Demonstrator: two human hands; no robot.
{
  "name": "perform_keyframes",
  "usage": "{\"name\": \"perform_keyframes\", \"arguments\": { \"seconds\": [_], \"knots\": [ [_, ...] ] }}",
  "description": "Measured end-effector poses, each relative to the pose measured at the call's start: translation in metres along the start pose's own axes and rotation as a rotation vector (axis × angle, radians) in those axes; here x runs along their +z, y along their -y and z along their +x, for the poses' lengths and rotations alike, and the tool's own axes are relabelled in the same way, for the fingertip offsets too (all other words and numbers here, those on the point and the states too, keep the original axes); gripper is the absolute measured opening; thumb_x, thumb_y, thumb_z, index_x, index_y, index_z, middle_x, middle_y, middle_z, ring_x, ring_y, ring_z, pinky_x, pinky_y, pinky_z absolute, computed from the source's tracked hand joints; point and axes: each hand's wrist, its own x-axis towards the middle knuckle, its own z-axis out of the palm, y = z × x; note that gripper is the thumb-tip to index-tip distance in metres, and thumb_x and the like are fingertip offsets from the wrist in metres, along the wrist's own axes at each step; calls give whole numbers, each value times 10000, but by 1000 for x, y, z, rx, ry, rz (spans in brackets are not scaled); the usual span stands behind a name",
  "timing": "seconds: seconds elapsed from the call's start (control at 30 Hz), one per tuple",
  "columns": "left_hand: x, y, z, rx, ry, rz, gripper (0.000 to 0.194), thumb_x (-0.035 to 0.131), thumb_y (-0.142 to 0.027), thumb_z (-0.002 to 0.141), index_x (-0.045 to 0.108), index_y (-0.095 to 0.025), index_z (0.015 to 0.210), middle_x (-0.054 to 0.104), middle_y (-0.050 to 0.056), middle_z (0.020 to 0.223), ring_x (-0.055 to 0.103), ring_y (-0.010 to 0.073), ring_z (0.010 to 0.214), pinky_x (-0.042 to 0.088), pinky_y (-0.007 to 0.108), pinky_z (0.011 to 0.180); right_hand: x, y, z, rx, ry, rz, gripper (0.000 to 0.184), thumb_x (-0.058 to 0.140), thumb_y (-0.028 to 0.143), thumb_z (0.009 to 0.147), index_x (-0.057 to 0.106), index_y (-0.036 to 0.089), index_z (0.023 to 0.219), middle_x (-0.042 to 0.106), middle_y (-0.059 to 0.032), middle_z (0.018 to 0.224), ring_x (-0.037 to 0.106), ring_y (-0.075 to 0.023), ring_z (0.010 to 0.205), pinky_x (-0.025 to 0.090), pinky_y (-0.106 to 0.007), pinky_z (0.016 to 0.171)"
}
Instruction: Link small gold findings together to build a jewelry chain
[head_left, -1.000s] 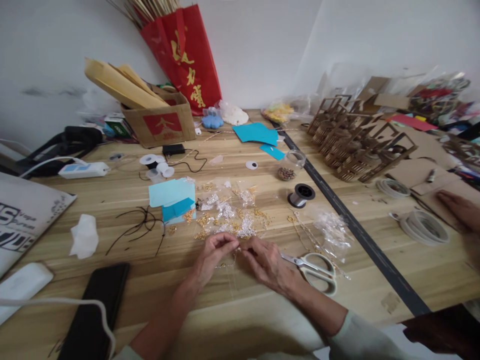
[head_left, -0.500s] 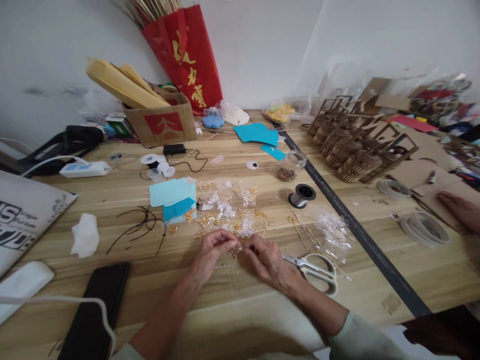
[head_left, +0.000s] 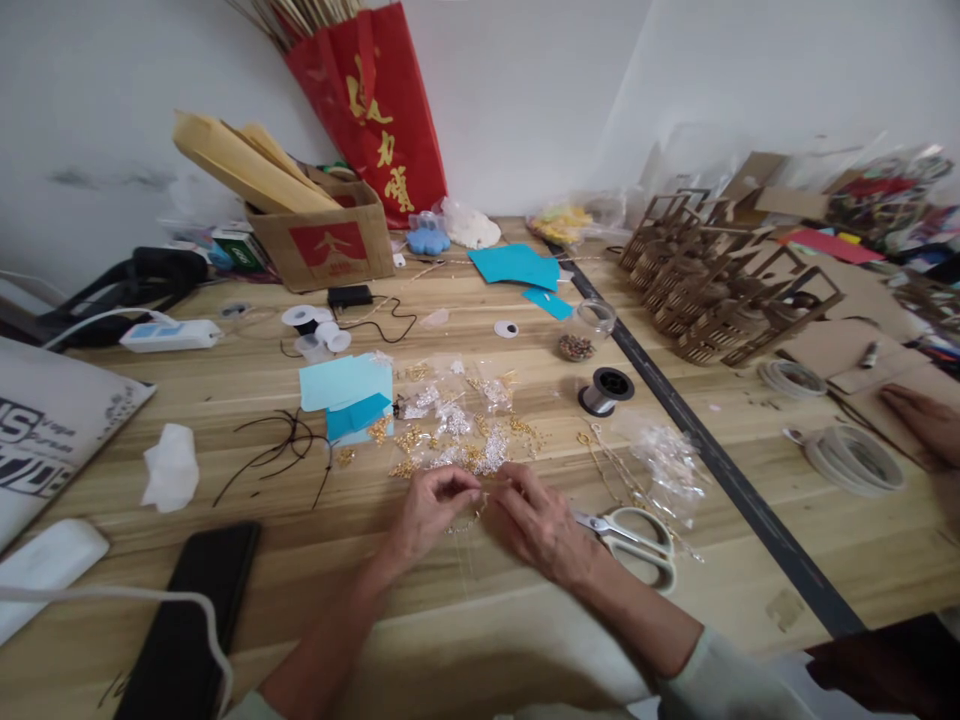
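Observation:
My left hand is closed in a pinch on a thin beaded strand, which hangs in a small curve below the fingertips. Fine clear thread trails from it toward the table's front edge. Just to the right, my right hand has its thumb and fingers pressed together close to the left fingertips; what they pinch is too small to make out. Beyond both hands lie loose silver beads and gold beads on small clear bags. Scissors rest beside my right wrist.
A wire spool, gold chains and a clear plastic bag lie to the right. Blue paper, black cord and a phone are at left. Another person's hand rests at far right.
My fingertips have shifted slightly, the right hand turning more knuckles-up with its fingers curled in. The beaded strand has swung a little to the right and shows a rounder curve.

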Motion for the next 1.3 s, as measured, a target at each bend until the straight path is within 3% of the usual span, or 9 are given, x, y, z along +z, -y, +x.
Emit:
{"name": "perform_keyframes", "arguments": {
  "seconds": [0.2,0.37,0.83,1.03,1.13,1.3],
  "knots": [
    [1,0,-2,167,-17,308,75,616,-146,751,669,-155,698,662,48,707,591,173,685,447,278,658,-2,0,4,-43,64,99,245,373,86,913,506,153,1107,586,-146,1106,616,-194,942,527,-239,619],
    [3,0,-4,298,-23,416,102,590,-108,761,645,-160,693,645,39,715,582,176,735,439,280,696,2,-2,6,-39,73,201,230,403,84,918,509,167,1103,615,-106,1002,616,-188,931,542,-273,731],
    [4,1,-2,83,71,267,105,569,-171,775,598,-147,677,613,13,645,553,139,618,429,236,606,5,-2,8,49,50,319,177,365,197,987,531,174,1043,628,-68,851,611,-155,746,491,-255,667],
    [5,1,-6,198,60,476,115,548,-117,798,642,-150,740,645,39,729,574,160,696,430,260,668,5,-1,8,10,96,224,160,372,183,975,531,175,967,613,-65,817,595,-162,721,470,-254,629],
    [7,0,-8,277,62,591,171,528,-106,812,612,-147,669,597,38,685,545,168,694,415,273,671,5,0,9,-2,71,213,167,365,181,976,531,178,965,614,-60,791,594,-160,704,458,-250,615],
    [8,-2,-8,228,44,518,129,521,-105,798,584,-146,693,583,39,720,540,172,720,409,276,678,2,0,10,71,47,283,149,406,202,971,552,175,952,635,-53,790,597,-150,677,440,-240,599]
  ]
}}
